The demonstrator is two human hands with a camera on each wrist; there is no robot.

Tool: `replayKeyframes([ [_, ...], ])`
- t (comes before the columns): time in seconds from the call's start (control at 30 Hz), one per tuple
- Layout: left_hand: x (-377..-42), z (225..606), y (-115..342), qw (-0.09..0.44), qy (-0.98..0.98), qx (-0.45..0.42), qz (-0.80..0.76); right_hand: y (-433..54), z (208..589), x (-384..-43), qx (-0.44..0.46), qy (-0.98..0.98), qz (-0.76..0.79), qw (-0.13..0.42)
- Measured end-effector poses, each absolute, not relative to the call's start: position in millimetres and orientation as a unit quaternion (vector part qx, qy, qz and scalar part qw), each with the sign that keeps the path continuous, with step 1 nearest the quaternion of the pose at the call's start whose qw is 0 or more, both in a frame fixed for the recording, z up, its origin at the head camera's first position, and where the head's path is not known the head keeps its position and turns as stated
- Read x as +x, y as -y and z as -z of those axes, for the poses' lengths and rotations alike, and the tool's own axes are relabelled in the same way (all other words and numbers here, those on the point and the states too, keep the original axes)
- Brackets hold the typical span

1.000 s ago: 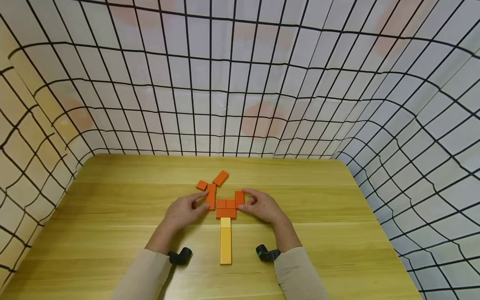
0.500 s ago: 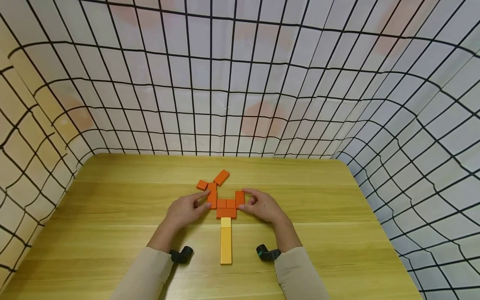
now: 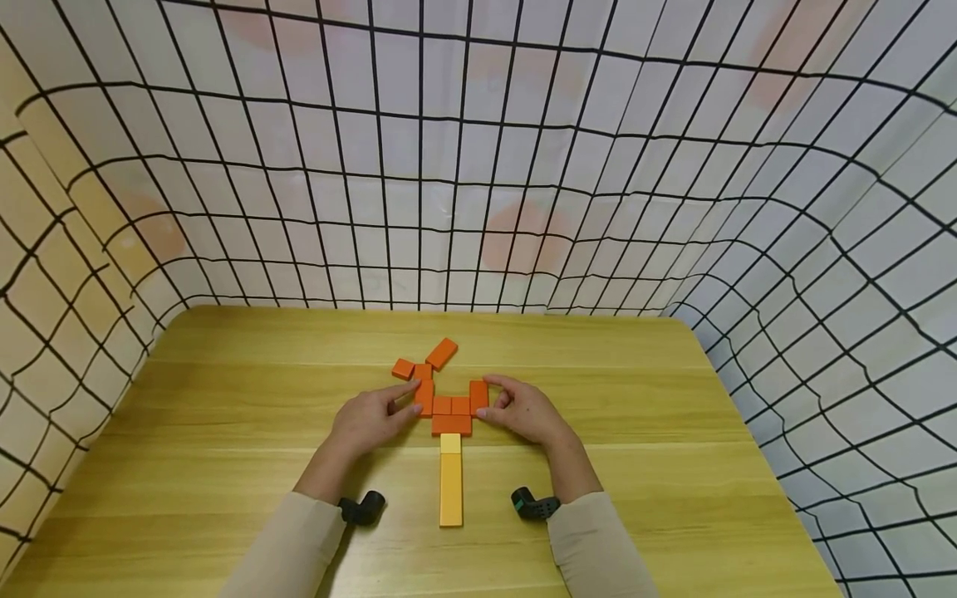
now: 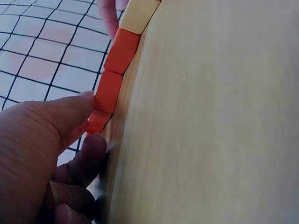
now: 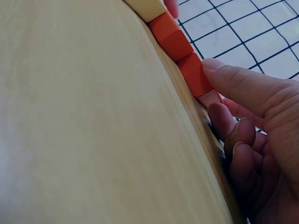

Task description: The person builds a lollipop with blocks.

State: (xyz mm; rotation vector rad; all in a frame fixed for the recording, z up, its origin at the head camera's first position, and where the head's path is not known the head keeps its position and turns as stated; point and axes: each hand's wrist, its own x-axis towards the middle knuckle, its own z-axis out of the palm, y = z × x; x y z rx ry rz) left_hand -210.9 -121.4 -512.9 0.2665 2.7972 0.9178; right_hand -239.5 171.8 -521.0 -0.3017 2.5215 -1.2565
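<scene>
In the head view my left hand (image 3: 368, 423) holds a rectangular orange block (image 3: 424, 399) at its outer side, index fingertip near the far end and thumb near the close end. Opposite it, my right hand (image 3: 527, 411) holds a matching orange block (image 3: 478, 398) between thumb and index finger. Two small orange blocks (image 3: 451, 405) fill the space between these, with a wide orange block (image 3: 452, 425) directly below. Both wrist views show the thumbs against the orange block faces; in the left one the left hand (image 4: 28, 154) has its other fingers curled beneath.
A short pale-yellow block (image 3: 450, 443) and a long yellow block (image 3: 451, 490) run toward me from the wide block. Beyond the left hand lie an orange block (image 3: 423, 371), a small one (image 3: 403, 368) and a tilted one (image 3: 442, 354). Black netting (image 3: 419, 208) encloses the wooden table (image 3: 635, 399).
My left hand has shifted slightly right with its orange block, bringing it against the small blocks in the middle. The orange blocks just beyond moved slightly too. My right hand is nearly still.
</scene>
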Motion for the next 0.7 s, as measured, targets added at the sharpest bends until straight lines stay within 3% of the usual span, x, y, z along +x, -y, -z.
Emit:
replayKeyframes([
  [0.7, -208.8, 514.4, 119.1, 0.079, -0.944, 0.082, -0.31, -172.5, 522.6, -239.7, -0.108, -0.878, 0.441, 0.152],
])
